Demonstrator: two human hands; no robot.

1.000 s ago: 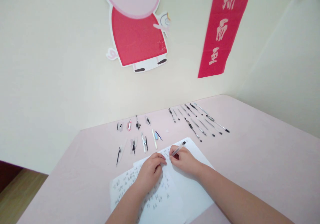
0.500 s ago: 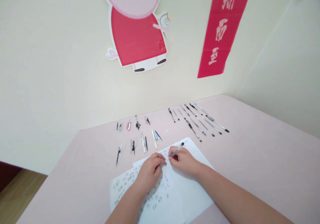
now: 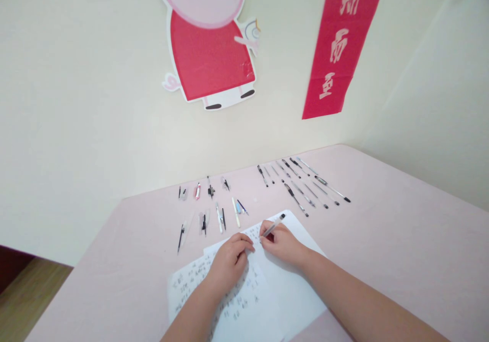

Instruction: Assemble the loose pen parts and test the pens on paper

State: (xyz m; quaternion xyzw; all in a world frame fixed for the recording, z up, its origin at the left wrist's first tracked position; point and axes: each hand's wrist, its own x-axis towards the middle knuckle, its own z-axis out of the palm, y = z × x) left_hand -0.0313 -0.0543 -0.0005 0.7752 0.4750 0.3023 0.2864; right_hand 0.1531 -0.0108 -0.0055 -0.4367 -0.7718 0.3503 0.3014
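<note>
My right hand (image 3: 283, 246) is closed around a gel pen (image 3: 274, 226) with a clear barrel and a dark end, its tip down at the white paper (image 3: 300, 296). Handwriting runs along the top of that sheet beside the pen tip. My left hand (image 3: 231, 259) rests on the paper to the left, fingers loosely bent and holding nothing. Under my left forearm lies a page covered with handwritten characters (image 3: 187, 286); part of it is hidden by the arm.
Several pens (image 3: 296, 199) lie in two rows at the back right of the pink table (image 3: 401, 240). At the back left are small groups of pen parts, among them a white pen barrel (image 3: 236, 212) and a pink pen piece (image 3: 197, 191). A wall stands behind.
My right hand and the pen have shifted slightly to the right, and the pen leans over a little more. My left hand stays in place.
</note>
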